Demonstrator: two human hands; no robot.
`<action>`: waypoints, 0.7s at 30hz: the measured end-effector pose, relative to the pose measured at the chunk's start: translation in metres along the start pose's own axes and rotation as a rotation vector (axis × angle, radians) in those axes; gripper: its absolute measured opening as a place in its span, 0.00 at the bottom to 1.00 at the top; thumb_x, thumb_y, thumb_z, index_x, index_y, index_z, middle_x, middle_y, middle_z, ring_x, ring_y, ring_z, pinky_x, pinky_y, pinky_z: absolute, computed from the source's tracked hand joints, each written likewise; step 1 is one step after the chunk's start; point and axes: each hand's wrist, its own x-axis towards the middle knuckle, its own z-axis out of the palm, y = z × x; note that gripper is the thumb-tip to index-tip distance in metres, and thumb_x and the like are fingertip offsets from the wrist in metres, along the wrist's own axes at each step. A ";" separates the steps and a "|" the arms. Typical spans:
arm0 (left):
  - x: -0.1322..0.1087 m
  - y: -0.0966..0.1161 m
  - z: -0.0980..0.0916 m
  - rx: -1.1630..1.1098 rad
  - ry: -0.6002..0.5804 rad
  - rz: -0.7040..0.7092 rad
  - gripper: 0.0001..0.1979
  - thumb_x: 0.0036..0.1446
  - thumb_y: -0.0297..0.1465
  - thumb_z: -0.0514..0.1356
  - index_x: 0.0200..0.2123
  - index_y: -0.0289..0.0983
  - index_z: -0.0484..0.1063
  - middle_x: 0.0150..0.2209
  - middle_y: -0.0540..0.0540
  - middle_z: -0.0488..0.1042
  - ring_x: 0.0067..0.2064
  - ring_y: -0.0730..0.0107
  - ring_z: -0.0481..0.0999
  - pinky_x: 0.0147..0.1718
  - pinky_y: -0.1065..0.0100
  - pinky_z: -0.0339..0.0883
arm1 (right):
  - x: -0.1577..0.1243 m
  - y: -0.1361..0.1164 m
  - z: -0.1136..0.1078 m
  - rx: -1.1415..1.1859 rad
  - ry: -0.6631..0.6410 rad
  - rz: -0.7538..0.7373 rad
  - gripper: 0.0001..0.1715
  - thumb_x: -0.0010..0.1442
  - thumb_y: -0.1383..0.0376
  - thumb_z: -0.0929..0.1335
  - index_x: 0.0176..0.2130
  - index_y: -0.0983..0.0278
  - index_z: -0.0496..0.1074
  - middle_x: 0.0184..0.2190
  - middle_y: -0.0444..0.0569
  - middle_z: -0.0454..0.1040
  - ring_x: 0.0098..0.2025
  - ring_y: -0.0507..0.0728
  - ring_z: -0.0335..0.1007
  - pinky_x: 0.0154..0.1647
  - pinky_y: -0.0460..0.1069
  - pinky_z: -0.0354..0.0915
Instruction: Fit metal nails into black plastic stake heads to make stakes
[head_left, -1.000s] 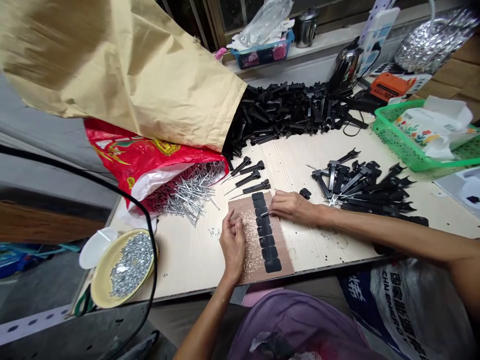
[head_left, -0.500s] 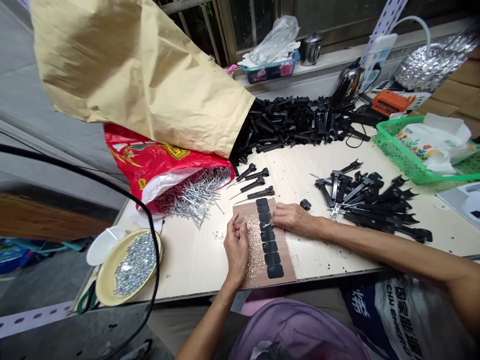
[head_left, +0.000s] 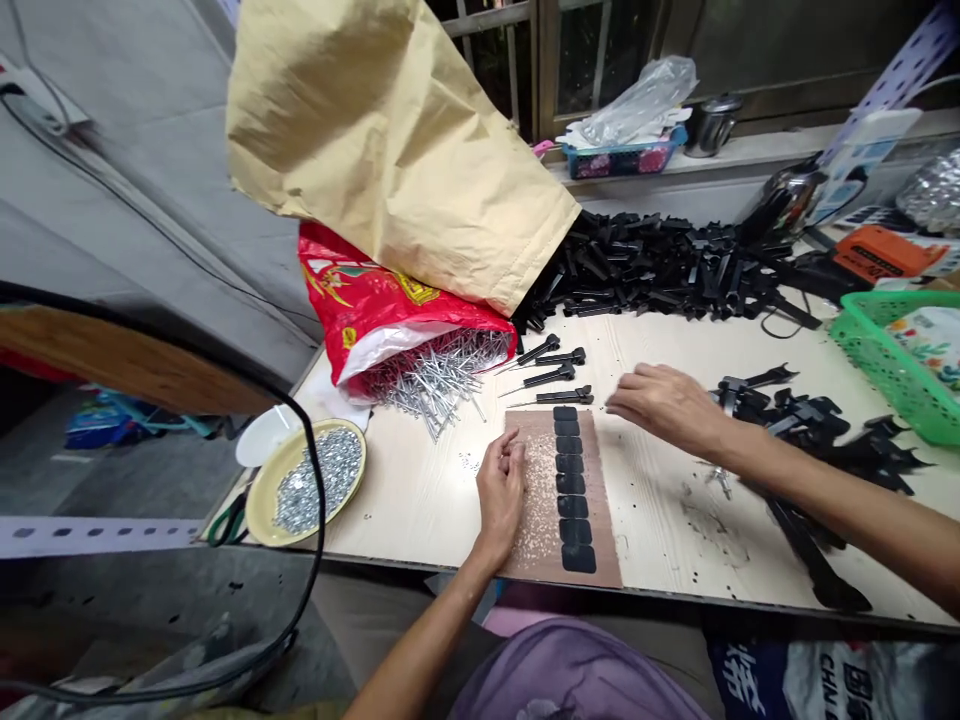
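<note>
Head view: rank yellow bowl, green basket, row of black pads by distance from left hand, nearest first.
From the left hand:
1. Row of black pads: just right.
2. Yellow bowl: left.
3. Green basket: far right.

Purple top and grey-brown trousers

Black pieces look matt, metal pins shiny, the red bag glossy.
</note>
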 end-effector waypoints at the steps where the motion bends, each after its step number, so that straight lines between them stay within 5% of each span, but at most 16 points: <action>1: 0.005 -0.002 -0.008 0.052 0.026 0.038 0.17 0.59 0.39 0.54 0.48 0.38 0.70 0.32 0.47 0.71 0.23 0.76 0.66 0.26 0.71 0.63 | 0.018 -0.004 0.014 0.031 0.026 -0.018 0.17 0.66 0.60 0.59 0.33 0.61 0.73 0.31 0.49 0.73 0.34 0.55 0.61 0.30 0.49 0.51; 4: 0.020 -0.009 -0.045 0.300 0.130 0.198 0.13 0.59 0.36 0.54 0.41 0.38 0.75 0.34 0.45 0.72 0.33 0.69 0.71 0.36 0.67 0.65 | 0.063 -0.016 0.063 0.117 0.058 -0.083 0.13 0.65 0.62 0.61 0.37 0.60 0.74 0.33 0.48 0.74 0.35 0.55 0.60 0.31 0.49 0.52; 8: 0.031 -0.026 -0.095 0.544 0.030 0.278 0.12 0.60 0.32 0.53 0.41 0.37 0.75 0.35 0.44 0.71 0.38 0.66 0.72 0.39 0.66 0.64 | 0.093 -0.022 0.101 0.151 0.017 -0.161 0.10 0.63 0.62 0.63 0.38 0.59 0.74 0.33 0.47 0.73 0.35 0.55 0.61 0.32 0.48 0.52; 14: 0.035 -0.045 -0.113 0.705 -0.151 0.333 0.14 0.62 0.34 0.51 0.46 0.40 0.73 0.36 0.45 0.67 0.37 0.69 0.71 0.36 0.68 0.63 | 0.096 -0.023 0.104 0.162 0.001 -0.111 0.14 0.65 0.66 0.60 0.32 0.65 0.71 0.32 0.50 0.71 0.34 0.55 0.61 0.31 0.48 0.55; 21: 0.042 -0.049 -0.111 0.910 -0.235 0.434 0.13 0.62 0.31 0.49 0.44 0.42 0.72 0.36 0.47 0.68 0.33 0.72 0.70 0.32 0.72 0.61 | 0.078 -0.027 0.080 0.393 0.213 -0.024 0.14 0.64 0.68 0.59 0.46 0.65 0.69 0.40 0.52 0.71 0.42 0.56 0.66 0.42 0.51 0.64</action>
